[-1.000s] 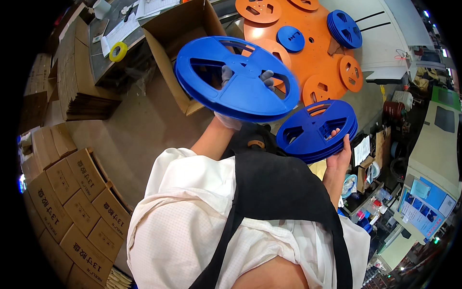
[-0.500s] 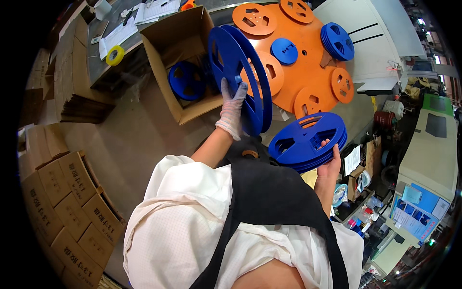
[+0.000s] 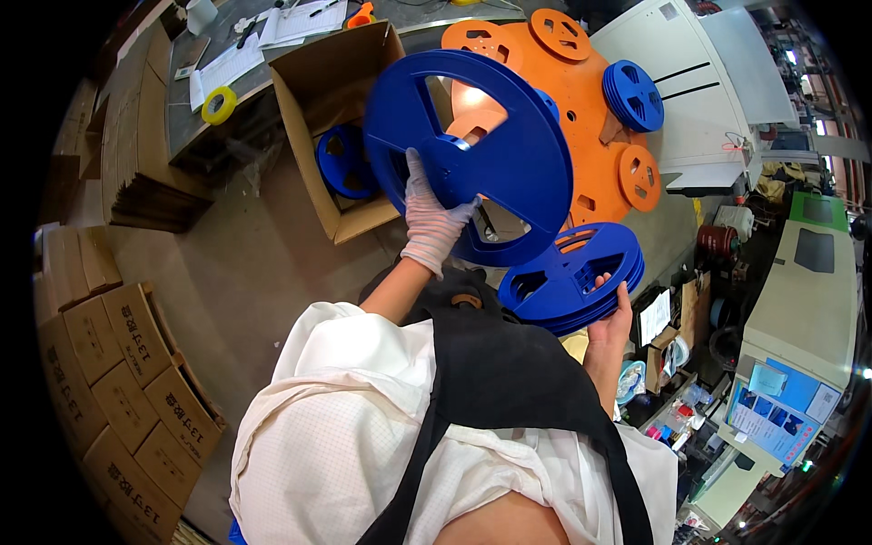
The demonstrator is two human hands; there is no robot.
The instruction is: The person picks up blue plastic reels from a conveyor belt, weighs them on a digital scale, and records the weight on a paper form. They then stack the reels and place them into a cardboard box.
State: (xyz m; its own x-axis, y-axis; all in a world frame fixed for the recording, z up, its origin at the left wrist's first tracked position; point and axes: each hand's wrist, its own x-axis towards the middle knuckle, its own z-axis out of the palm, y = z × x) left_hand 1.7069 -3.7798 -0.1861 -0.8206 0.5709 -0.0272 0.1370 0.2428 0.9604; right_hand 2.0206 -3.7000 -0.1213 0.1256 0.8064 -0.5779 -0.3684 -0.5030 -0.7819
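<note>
A large blue plastic reel [image 3: 509, 173] is tilted broad side toward me, and my gloved left hand [image 3: 432, 221] grips it, fingers near its hub. To the lower right, my bare right hand [image 3: 611, 320] supports a stack of blue reels [image 3: 568, 272] by its right edge, fingertips curled over the rim of an opening. The raised reel partly overlaps that stack in the picture. Behind it stands an open cardboard box [image 3: 338, 64] with another blue reel [image 3: 345, 162] inside. The raised reel hides the box's right part.
An orange round table [image 3: 590, 109] carries orange slotted discs [image 3: 559, 34] and a stack of blue reels [image 3: 634, 95]. Yellow tape [image 3: 218, 105] and papers lie on the grey bench [image 3: 186, 136] at far left. Stacked cartons [image 3: 136, 400] stand at lower left, a pale machine [image 3: 804, 272] at right.
My left hand has turned its reel from nearly edge-on to broad side toward me, its face now spreading further right. The stack in my right hand has shifted slightly down and left.
</note>
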